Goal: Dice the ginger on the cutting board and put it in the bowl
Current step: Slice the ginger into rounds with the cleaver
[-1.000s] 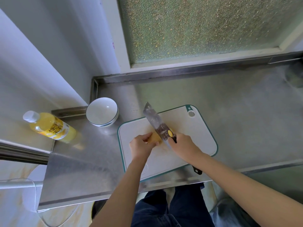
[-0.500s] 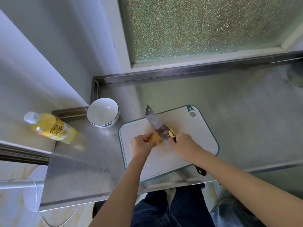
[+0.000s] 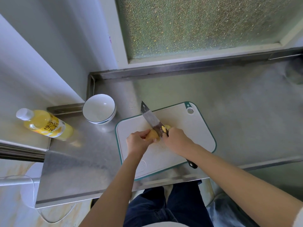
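A capped bottle (image 3: 44,124) of yellow liquid sits far left, by the steel tabletop's (image 3: 237,112) edge. Right of it, the white bowl (image 3: 99,108) shows only its glazed inside. On the cutting board (image 3: 196,128), the left hand (image 3: 136,142) curls its fingers round the ginger (image 3: 153,134). The right hand (image 3: 176,141) grips the knife (image 3: 151,118), whose blade lies across the ginger.
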Demonstrator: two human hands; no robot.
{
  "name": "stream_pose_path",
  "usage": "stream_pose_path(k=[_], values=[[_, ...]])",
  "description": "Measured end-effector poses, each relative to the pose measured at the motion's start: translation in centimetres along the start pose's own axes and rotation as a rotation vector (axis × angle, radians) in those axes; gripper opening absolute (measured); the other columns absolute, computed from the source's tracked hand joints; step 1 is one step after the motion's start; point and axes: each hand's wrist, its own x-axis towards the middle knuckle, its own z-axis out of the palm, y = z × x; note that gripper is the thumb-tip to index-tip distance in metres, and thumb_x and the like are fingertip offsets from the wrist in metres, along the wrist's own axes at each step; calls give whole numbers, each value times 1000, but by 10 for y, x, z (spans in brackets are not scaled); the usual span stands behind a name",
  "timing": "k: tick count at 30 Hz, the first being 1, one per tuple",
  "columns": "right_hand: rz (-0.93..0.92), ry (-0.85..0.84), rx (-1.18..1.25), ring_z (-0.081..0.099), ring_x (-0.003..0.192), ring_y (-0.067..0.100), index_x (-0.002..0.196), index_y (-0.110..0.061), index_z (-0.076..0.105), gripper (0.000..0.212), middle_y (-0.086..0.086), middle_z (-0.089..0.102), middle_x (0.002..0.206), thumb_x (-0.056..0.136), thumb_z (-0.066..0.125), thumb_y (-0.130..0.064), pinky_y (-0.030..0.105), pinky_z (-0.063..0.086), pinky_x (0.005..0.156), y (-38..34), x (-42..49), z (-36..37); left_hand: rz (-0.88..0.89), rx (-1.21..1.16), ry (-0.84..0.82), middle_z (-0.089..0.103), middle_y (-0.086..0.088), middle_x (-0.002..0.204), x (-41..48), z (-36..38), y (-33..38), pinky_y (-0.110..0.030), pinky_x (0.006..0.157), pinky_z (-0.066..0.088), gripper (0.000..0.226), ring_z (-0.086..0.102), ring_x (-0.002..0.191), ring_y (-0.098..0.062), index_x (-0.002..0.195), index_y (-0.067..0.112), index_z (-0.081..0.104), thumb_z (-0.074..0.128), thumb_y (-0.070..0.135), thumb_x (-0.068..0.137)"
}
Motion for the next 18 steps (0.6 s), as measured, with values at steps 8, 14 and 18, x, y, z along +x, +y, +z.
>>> stream_pose_path(k=[8, 14, 18], values=[[40, -18, -60, 43, 64, 25, 62, -19, 31, 36, 1, 41, 64, 97, 38, -27, 27, 33, 60, 38, -31, 5, 5, 19, -13, 70, 0, 104, 0, -1, 1, -13, 78, 40, 49, 60, 83, -7, 111, 19, 69, 83, 23, 64], [37, -23, -76, 46, 63, 23, 70, -13, 38, 30, 4, 47, 70, 98, 37, -27, 27, 34, 60, 32, -29, 3, -13, 6, -19, 70, -2, 105, 2, -1, 3, -16, 82, 44, 51, 62, 87, -11, 112, 17, 68, 84, 22, 63], [34, -34, -63, 54, 75, 31, 71, -11, 42, 31, 7, 55, 76, 98, 37, -26, 27, 34, 63, 25, -23, 5, -9, 5, -21, 71, -2, 103, 2, 0, 4, -17, 82, 44, 52, 64, 89, -13, 111, 17, 69, 85, 22, 62]])
